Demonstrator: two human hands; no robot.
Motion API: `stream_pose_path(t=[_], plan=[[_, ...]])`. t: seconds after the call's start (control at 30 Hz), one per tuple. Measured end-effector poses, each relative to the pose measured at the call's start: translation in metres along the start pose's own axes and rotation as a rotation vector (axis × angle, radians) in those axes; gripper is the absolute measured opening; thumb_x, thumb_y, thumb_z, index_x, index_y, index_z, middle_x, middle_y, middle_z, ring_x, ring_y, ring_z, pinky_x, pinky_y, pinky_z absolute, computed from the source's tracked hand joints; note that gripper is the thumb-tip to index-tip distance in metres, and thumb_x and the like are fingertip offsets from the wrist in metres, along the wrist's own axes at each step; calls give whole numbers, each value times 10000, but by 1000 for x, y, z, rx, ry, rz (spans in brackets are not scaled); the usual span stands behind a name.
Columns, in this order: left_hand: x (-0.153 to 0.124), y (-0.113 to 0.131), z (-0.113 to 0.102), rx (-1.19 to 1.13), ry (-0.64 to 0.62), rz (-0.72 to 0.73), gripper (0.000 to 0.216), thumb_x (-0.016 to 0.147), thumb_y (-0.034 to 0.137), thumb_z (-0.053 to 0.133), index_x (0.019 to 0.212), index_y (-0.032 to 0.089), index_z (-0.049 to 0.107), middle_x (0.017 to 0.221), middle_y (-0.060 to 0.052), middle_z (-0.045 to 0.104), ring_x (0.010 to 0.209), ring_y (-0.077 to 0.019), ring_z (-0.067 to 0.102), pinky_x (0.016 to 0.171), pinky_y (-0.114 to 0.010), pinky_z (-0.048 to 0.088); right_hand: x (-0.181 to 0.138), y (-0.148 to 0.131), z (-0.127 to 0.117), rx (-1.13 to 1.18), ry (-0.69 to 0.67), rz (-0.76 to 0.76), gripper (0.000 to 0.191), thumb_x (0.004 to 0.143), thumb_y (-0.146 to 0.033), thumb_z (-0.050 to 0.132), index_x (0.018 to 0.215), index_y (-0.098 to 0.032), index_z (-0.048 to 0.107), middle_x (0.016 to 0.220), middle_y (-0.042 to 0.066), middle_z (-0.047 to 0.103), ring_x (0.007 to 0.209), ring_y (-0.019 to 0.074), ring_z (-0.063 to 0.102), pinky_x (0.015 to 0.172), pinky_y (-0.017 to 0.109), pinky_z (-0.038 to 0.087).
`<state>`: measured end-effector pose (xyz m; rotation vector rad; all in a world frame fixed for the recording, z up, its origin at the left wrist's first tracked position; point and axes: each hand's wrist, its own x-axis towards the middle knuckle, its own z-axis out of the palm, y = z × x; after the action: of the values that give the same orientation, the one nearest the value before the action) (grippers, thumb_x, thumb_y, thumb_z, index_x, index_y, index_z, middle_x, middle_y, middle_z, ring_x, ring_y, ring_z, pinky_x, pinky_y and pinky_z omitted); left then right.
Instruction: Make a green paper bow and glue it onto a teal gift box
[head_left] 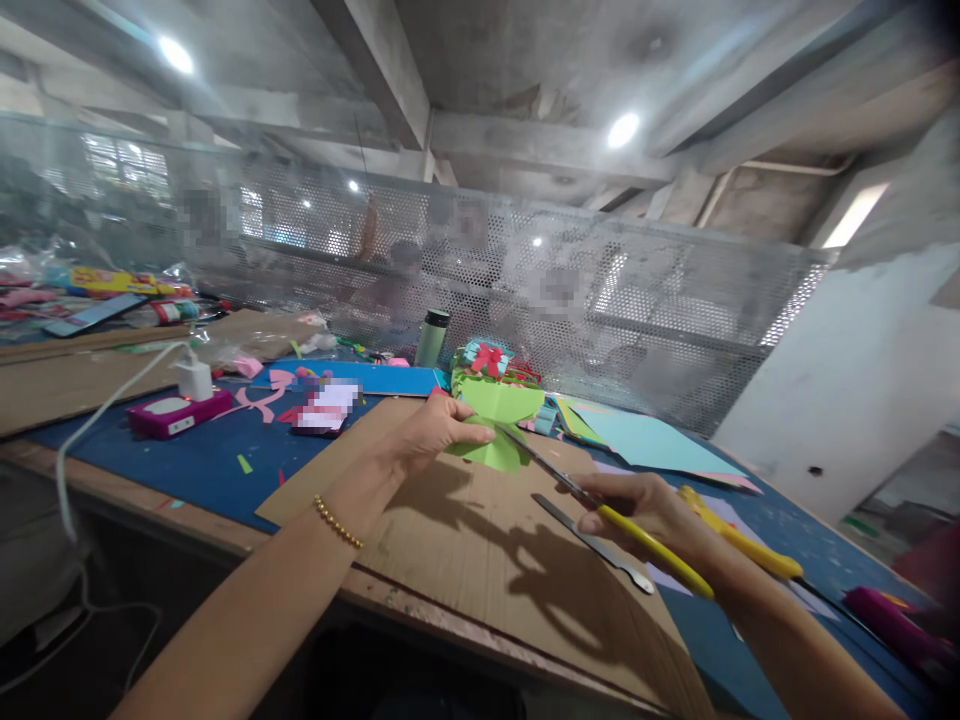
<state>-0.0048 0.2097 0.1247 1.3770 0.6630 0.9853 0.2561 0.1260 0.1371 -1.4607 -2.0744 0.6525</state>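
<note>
My left hand (pixel 431 432) pinches a piece of light green paper (pixel 491 452) above a brown cardboard sheet (pixel 480 560). A bead bracelet circles that wrist. My right hand (pixel 645 510) grips yellow-handled scissors (pixel 600 505). Their blades are spread wide. The upper blade points at the green paper's right edge and the lower blade hangs over the cardboard.
A larger green sheet (pixel 499 398), a small box with a red bow (pixel 484 357), a light blue sheet (pixel 649 440), a green bottle (pixel 432 337), a pink device with white charger (pixel 180 405) and paper scraps lie on the blue table (pixel 187 455). A perforated metal screen stands behind.
</note>
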Motion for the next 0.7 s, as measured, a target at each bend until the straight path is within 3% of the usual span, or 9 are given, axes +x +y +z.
stream_pose_path(t=[0.23, 0.47, 0.6, 0.7], plan=[[-3, 3, 3, 8, 0, 9, 299, 452, 262, 903, 524, 139, 640, 504, 36, 529, 498, -71, 432, 533, -229, 328, -1, 1, 0, 9, -40, 22, 489, 708, -610, 731, 946, -185, 777, 618, -21, 466, 576, 113, 370, 500, 233, 281], [-1, 1, 1, -4, 62, 100, 281, 526, 292, 864, 526, 148, 622, 518, 37, 534, 503, -70, 435, 516, -212, 340, -13, -1, -13, 57, -100, -26, 400, 751, -568, 724, 762, -173, 662, 674, -30, 391, 588, 100, 344, 489, 222, 261], [6, -6, 2, -2, 180, 115, 275, 532, 320, 855, 564, 143, 647, 528, 30, 562, 496, -73, 460, 489, -201, 336, -12, 6, -18, 246, 15, -36, 422, 815, -581, 668, 905, -169, 651, 636, -44, 406, 489, 75, 344, 412, 210, 260], [19, -19, -3, -38, 252, 149, 332, 497, 374, 879, 572, 131, 667, 540, 4, 602, 508, -96, 508, 502, -219, 377, 0, 5, -4, 445, 151, -88, 442, 872, -552, 621, 1091, -168, 622, 634, -46, 452, 431, 75, 382, 368, 209, 314]])
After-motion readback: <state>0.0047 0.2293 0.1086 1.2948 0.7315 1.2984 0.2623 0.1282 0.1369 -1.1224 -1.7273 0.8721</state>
